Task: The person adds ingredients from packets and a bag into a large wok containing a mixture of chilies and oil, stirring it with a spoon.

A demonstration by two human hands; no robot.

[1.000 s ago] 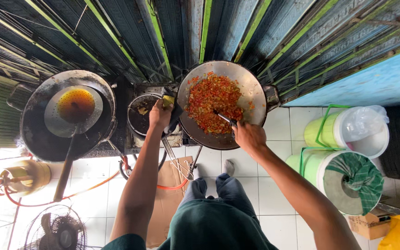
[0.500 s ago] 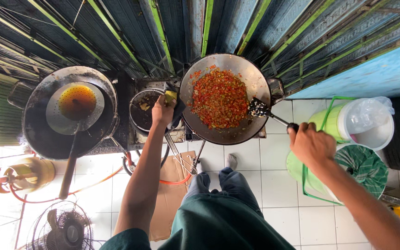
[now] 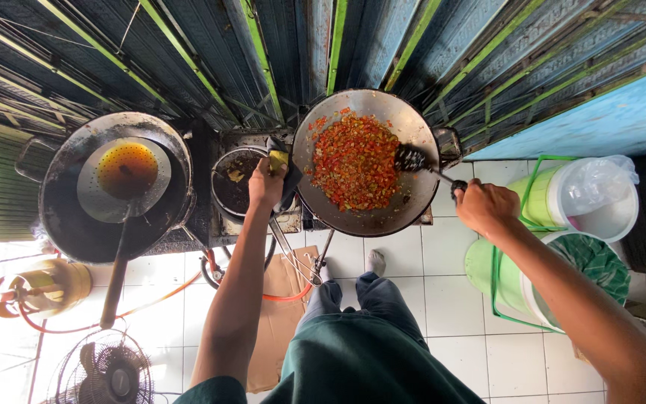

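wok (image 3: 413, 112): grey metal, my chopped mix (image 3: 354, 161) red with orange and green flecks | second wok (image 3: 76, 224): blackened | skimmer (image 3: 125, 176): silver, amber-stained | my trousers (image 3: 368, 352): dark green | buckets (image 3: 540, 198): light green | gas bottle (image 3: 46, 286): yellow | hose (image 3: 151, 299): orange | floor (image 3: 450, 292): white tiles

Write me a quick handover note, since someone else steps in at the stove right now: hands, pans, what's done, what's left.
Left hand grips the rim of the wok through a dark cloth.
Right hand holds the spatula by its handle end, blade at the wok's right edge.
Chopped red chilli mix fills the wok, unevenly spread.
Second wok on the left holds a skimmer; small pot sits between.
Left: probably more stirring.
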